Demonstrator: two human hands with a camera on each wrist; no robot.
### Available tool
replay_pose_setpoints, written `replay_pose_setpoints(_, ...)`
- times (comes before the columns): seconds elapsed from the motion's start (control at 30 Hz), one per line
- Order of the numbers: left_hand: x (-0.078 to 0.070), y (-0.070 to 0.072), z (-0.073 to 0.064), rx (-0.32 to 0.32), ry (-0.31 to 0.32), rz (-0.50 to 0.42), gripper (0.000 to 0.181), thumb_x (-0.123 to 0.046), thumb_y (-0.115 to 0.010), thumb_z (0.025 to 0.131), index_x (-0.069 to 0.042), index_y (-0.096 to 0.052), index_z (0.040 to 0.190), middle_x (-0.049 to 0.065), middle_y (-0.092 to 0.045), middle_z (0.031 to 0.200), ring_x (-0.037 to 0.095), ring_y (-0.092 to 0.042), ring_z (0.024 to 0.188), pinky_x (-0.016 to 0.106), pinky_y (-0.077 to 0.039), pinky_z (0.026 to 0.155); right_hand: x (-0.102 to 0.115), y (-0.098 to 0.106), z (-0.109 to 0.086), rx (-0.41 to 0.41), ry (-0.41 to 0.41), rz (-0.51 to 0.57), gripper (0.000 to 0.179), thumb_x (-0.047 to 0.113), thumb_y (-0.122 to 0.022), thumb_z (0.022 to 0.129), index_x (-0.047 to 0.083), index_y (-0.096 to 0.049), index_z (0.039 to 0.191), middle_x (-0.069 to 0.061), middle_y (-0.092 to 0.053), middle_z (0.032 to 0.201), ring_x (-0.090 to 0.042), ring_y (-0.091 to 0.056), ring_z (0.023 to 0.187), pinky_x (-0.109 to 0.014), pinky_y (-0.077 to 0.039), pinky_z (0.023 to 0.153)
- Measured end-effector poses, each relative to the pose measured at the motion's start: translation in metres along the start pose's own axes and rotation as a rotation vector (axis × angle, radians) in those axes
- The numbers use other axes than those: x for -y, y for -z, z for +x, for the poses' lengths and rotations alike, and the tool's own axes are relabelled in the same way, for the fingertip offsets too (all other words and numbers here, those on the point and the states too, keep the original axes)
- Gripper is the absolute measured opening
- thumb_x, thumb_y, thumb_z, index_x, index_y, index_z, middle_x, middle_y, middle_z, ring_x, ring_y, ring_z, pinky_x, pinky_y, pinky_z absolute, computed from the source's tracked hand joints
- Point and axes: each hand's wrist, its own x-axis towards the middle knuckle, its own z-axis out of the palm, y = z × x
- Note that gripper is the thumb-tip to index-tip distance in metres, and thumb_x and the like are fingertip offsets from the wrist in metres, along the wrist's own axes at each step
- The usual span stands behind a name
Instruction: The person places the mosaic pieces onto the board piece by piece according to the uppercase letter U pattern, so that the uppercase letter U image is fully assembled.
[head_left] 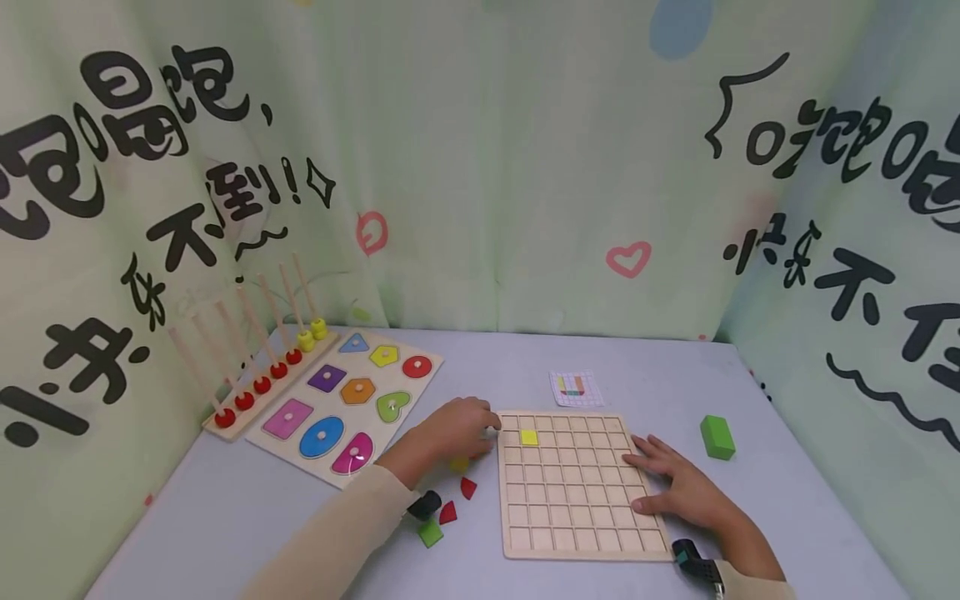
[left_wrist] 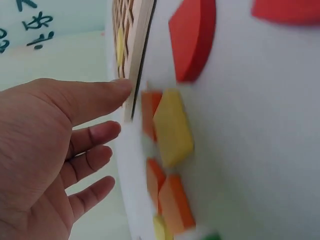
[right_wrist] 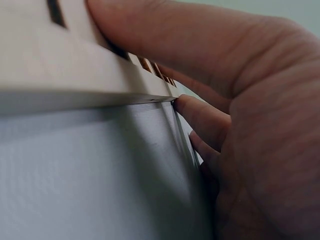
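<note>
A wooden grid board [head_left: 577, 493] lies flat on the table, with one yellow square tile [head_left: 528, 437] near its upper left corner. My left hand [head_left: 459, 429] is at that corner, fingers loosely extended and holding nothing. In the left wrist view its thumb [left_wrist: 102, 99] comes up to the board's edge, possibly touching. Below the hand lie a yellow block [left_wrist: 172, 130], several orange blocks [left_wrist: 176, 202] and a red curved-sided block [left_wrist: 195, 40]. My right hand [head_left: 678, 487] rests on the board's right edge, fingers spread, thumb [right_wrist: 165, 35] on top.
Red pieces [head_left: 447, 512] and a green piece [head_left: 430, 533] lie left of the board. Beyond it is a small pattern card [head_left: 588, 398]. A green block [head_left: 717, 437] stands right. A shape puzzle [head_left: 300, 450] and a peg rack with beads [head_left: 247, 423] occupy the left side.
</note>
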Motion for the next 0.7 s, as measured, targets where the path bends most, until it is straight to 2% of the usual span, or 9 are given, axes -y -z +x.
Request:
replay_pose_setpoints(0.17,0.022,0.006,-0.018,-0.052,0.065,-0.043,0.032,-0.028,-0.075,0.087,-0.024,-0.071,0.118,-0.006,-0.061,0.109,0.012,-0.053,0.097,0.028,-0.050,0.082,0.000,-0.001,0.001,0.006,0.002,0.009,0.079,0.043,-0.085,0.067,0.007,-0.060,0.133,-0.018,-0.033,0.153,-0.048,-0.016,0.140,-0.071,-0.017,0.101)
replay_pose_setpoints(0.4,0.042,0.008,-0.031,-0.095,0.078,-0.004,0.030,-0.028,-0.077,0.085,-0.021,-0.072,0.114,-0.005,-0.062,0.103,0.012,-0.055,0.093,0.026,-0.051,0.080,0.000,0.002,0.002,0.007,-0.014,0.029,0.081,0.042,-0.085,0.066,0.005,-0.059,0.133,-0.018,-0.032,0.153,-0.048,-0.014,0.141,-0.071,-0.015,0.102)
replay_pose_setpoints(0.7,0.055,0.010,-0.045,-0.069,0.135,-0.046,0.034,-0.021,-0.079,0.083,-0.022,-0.071,0.115,0.000,-0.061,0.118,0.019,-0.054,0.111,0.033,-0.051,0.088,0.000,-0.001,0.002,0.012,-0.018,0.036,0.081,0.042,-0.085,0.066,0.005,-0.059,0.134,-0.017,-0.031,0.153,-0.047,-0.014,0.141,-0.071,-0.015,0.102)
